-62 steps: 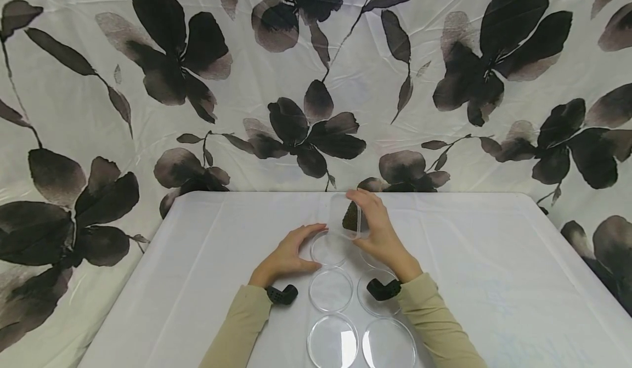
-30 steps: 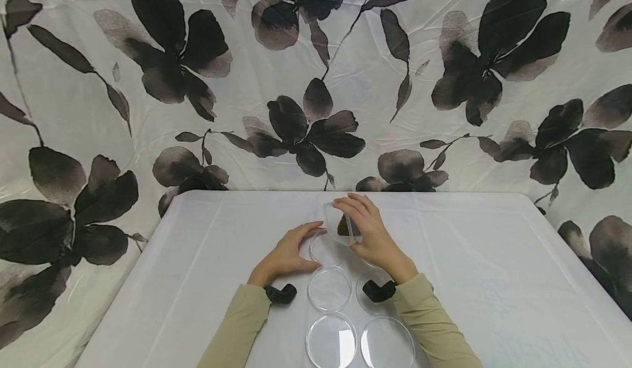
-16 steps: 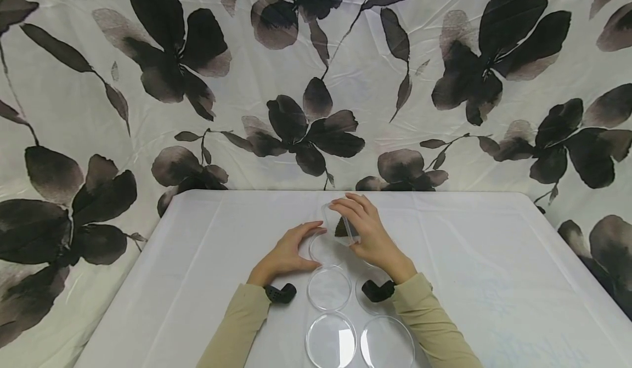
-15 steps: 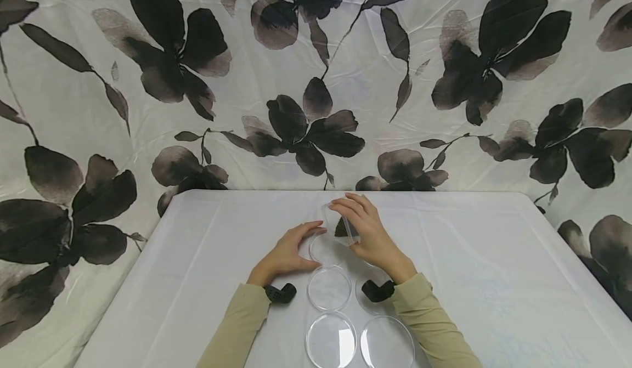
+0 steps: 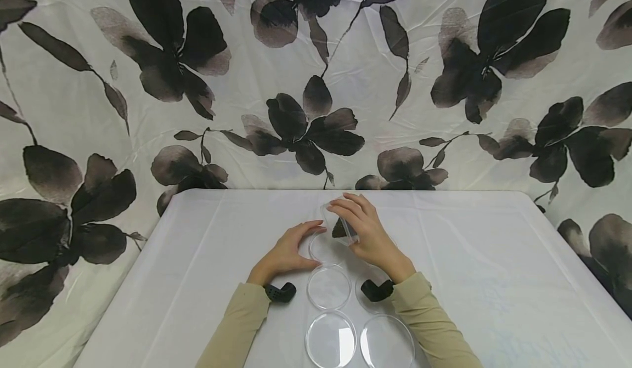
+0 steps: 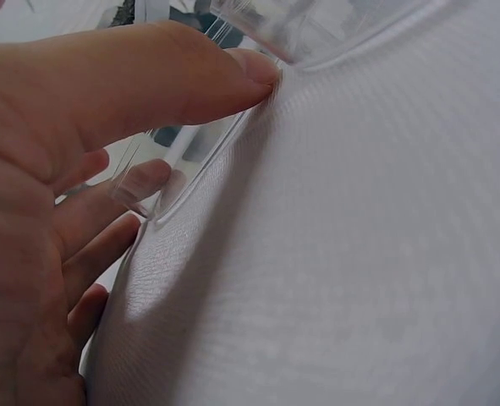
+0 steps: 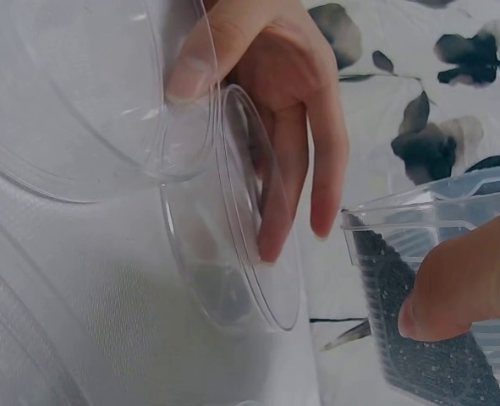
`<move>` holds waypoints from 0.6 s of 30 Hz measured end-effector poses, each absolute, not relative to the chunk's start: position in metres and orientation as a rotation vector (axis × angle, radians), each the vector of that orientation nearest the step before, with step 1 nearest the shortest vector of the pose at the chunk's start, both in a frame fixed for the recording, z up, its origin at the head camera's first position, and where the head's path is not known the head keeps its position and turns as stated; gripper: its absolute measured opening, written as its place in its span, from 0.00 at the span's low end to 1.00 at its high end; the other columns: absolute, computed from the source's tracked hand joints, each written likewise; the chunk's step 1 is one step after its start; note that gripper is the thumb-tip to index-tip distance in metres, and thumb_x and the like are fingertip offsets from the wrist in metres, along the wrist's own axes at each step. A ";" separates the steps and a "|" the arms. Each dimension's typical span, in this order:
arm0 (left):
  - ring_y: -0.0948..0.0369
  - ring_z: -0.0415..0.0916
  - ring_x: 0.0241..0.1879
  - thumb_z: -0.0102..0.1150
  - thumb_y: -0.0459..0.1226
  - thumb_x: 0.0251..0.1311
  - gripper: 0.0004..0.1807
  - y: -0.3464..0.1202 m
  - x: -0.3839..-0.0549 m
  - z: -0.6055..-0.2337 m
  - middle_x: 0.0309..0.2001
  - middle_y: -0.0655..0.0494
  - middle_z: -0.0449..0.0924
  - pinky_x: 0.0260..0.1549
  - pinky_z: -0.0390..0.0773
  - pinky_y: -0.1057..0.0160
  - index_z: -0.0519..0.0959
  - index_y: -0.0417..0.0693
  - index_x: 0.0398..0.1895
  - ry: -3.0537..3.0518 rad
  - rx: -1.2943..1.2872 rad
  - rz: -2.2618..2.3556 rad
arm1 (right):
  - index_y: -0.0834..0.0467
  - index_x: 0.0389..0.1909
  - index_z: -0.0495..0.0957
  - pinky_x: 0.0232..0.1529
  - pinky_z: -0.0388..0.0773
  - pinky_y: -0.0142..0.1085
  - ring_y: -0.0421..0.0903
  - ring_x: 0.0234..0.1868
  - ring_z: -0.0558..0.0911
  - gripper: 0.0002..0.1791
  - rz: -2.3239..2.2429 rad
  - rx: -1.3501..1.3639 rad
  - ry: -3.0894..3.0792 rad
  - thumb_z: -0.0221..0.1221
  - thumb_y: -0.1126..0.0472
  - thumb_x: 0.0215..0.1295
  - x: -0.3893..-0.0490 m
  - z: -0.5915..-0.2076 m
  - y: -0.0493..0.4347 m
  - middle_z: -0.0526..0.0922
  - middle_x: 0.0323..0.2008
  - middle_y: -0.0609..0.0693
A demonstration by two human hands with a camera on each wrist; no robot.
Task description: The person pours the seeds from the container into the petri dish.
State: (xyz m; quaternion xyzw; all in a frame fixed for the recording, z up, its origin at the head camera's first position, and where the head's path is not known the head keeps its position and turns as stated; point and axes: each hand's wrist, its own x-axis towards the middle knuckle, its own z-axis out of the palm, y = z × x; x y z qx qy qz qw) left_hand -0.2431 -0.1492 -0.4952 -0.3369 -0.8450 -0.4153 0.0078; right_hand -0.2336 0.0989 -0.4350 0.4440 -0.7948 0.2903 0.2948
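One clear tub [image 7: 436, 216] of dark granules [image 7: 444, 372] is clamped, tilted, in the right-hand grip [image 5: 371, 242] near the far edge of the back-left dish [image 5: 326, 250], which is clasped on the bench [image 5: 474, 258] by the left-hand grip [image 5: 286, 253]; pouring is best done slowly, with the dish steadied.

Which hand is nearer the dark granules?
Right: the right hand grips the clear container holding the dark granules. The left hand is apart from them, to their left, holding a round dish.
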 end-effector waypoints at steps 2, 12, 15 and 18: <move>0.54 0.67 0.67 0.78 0.42 0.39 0.51 -0.149 -0.243 -0.495 0.63 0.58 0.76 0.65 0.63 0.45 0.66 0.49 0.72 -2.649 -1.046 -1.293 | 0.56 0.64 0.72 0.70 0.53 0.59 0.59 0.69 0.64 0.56 0.768 1.185 -2.109 0.52 0.86 0.19 -0.234 -0.435 0.099 0.73 0.63 0.52; 0.55 0.67 0.67 0.79 0.41 0.38 0.51 -0.150 -0.244 -0.495 0.63 0.58 0.76 0.66 0.63 0.47 0.66 0.48 0.72 -2.676 -1.032 -1.282 | 0.55 0.64 0.72 0.70 0.53 0.58 0.58 0.70 0.63 0.56 0.756 1.185 -2.120 0.51 0.87 0.20 -0.232 -0.433 0.098 0.73 0.62 0.51; 0.55 0.67 0.67 0.78 0.41 0.38 0.52 -0.150 -0.243 -0.494 0.63 0.58 0.76 0.67 0.63 0.48 0.65 0.48 0.72 -2.681 -1.031 -1.282 | 0.55 0.64 0.72 0.70 0.52 0.57 0.58 0.69 0.63 0.56 0.754 1.189 -2.115 0.50 0.87 0.20 -0.232 -0.433 0.098 0.73 0.62 0.52; 0.55 0.67 0.67 0.78 0.41 0.38 0.52 -0.149 -0.243 -0.494 0.63 0.58 0.76 0.67 0.63 0.47 0.65 0.48 0.72 -2.674 -1.035 -1.286 | 0.56 0.64 0.72 0.70 0.53 0.58 0.59 0.69 0.63 0.56 0.752 1.189 -2.105 0.49 0.87 0.20 -0.232 -0.433 0.099 0.73 0.62 0.52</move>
